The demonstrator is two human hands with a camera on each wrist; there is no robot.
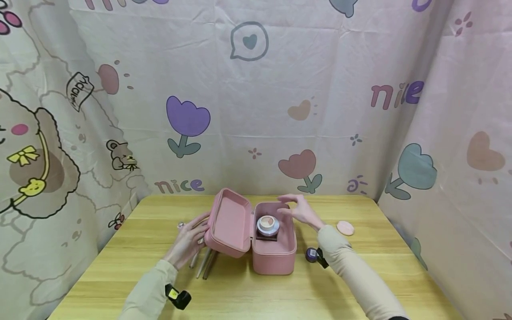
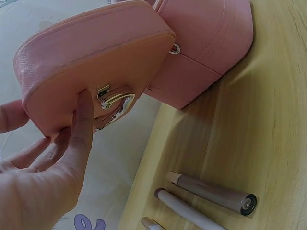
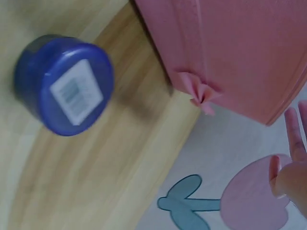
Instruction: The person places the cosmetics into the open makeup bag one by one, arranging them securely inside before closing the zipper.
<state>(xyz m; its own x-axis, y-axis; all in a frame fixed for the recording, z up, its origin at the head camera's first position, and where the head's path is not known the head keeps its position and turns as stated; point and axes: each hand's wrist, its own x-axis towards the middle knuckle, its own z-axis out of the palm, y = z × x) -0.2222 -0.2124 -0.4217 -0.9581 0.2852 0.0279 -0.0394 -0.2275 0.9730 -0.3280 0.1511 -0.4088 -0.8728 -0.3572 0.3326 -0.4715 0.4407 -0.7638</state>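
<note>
Look to the pink zip-up cosmetic case (image 1: 274,264), upright and open on the worktop (image 1: 340,284), between both hands, with its hinged lid (image 1: 230,218) leaning out to the left. Probably light, with stiff walls under smooth leather-like skin, and perhaps apt to tip toward the lid's side. Best taken by both side walls below the zip or, once closed, by the metal-fitted handle (image 2: 128,102). Against the lid's outer face, left hand (image 1: 190,238), with fingers spread and pressing. Above the case's far right rim, right hand (image 1: 302,212), with fingers apart, loosely bent and holding nothing. Inside the case, a round pale-topped cosmetic jar (image 1: 267,223), seemingly on a dark square palette (image 1: 267,238); likely hard, slippery and breakable, so better pinched round the sides. Right of the case, a squat blue jar (image 3: 76,86) with a barcode label, contents hidden; farther right, a round powder puff (image 1: 345,228), soft and nearly weightless by the look. Left of the case, partly below the lid, slender cosmetic tubes (image 2: 211,194). On the case's outer wall, a small bow (image 3: 197,90), too flimsy for gripping.
</note>
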